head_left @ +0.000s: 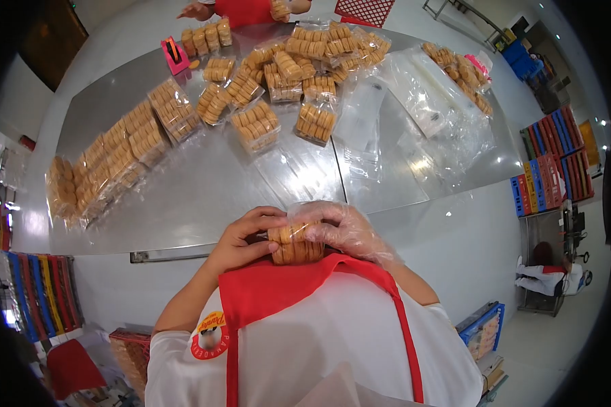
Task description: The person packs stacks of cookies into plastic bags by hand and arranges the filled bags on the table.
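Close to my chest, both hands grip a clear bag of round cookies [296, 245] stacked in rows. My bare left hand [250, 235] has its fingers around the left side. My right hand [346, 229], in a clear plastic glove, closes over the top and right side. Beyond them on the metal table [210, 197] stand two filled cookie bags, one [255, 127] left of the seam and another [316, 123] right of it. Flat clear plastic bags [361, 115] lie just right of these.
Packed cookie bags line the table's left side [119, 152] and pile up at the back [319, 44]. A pink tape dispenser [175, 55] sits at the far left. Loose cookies [458, 74] lie on plastic at the right. Across the table, a co-worker's hand [280, 9] holds cookies.
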`<state>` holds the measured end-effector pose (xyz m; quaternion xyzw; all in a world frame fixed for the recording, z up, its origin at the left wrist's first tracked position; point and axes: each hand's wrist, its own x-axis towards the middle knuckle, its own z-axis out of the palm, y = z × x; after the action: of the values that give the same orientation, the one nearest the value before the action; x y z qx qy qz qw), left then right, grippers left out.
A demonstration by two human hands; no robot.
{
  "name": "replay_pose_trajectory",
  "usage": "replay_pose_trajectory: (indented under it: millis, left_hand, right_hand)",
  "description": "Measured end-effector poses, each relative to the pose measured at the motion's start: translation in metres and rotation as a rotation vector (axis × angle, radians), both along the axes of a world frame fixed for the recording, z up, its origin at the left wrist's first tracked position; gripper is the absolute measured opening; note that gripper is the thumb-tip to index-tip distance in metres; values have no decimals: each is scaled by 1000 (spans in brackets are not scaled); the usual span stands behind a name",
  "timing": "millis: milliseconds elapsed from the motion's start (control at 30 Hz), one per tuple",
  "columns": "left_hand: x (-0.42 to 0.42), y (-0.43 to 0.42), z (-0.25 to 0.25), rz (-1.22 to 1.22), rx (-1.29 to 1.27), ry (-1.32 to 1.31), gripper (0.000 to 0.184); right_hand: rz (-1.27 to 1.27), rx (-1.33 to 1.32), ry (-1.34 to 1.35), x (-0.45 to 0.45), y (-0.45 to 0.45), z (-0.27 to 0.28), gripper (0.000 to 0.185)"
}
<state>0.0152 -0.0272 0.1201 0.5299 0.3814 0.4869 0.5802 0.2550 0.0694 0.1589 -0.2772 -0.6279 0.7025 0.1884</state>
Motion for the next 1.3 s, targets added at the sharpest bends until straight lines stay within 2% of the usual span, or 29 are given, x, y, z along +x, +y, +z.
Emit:
replay_pose_trajectory:
  millis: [100, 200, 300, 400, 500, 600, 700, 833, 967, 1000, 1100, 1200, 1300]
  left_hand:
    - [0, 3, -1, 14, -2, 38, 37]
    - [6, 8, -2, 41, -124, -46, 29]
    - [11, 22, -17, 51, -78, -96, 23]
    - [18, 25, -21, 85, -194, -141, 19]
    - [25, 33, -20, 115, -241, -107, 16]
    - [35, 42, 7, 130, -414, 59, 20]
    - [45, 51, 3, 131, -408, 24, 24]
    - [53, 58, 15, 94, -392, 143, 23]
    - [67, 59, 30, 108, -357, 200, 19]
    - [70, 60, 32, 123, -329, 218, 19]
    - [71, 65, 19, 218, 136, 604, 18]
    - [65, 74, 22, 149, 729, 972, 12]
    - [61, 87, 22, 45, 939, 1303, 13]
  right_hand:
    - [11, 174, -37, 0, 3, -9, 27]
    - [-23, -289, 167, 2, 2, -14, 31]
    - [-132, -547, 75, 5, 1, -16, 38]
    - [15, 300, -226, 7, 5, -16, 49]
    - [298, 531, -458, -7, 6, 27, 72]
    - [214, 652, -779, -23, -12, 44, 90]
    - [147, 630, -862, -28, -14, 43, 91]
    - [57, 431, -747, -24, -14, 41, 92]
    - [-87, 111, -540, -4, -16, 27, 95]
    - [-166, 180, -544, 8, -20, 10, 91]
    - [-194, -51, -133, 43, -21, -50, 84]
    - [-450, -665, 212, 63, -29, -65, 75]
    - [-597, -798, 528, 74, -29, -61, 66]
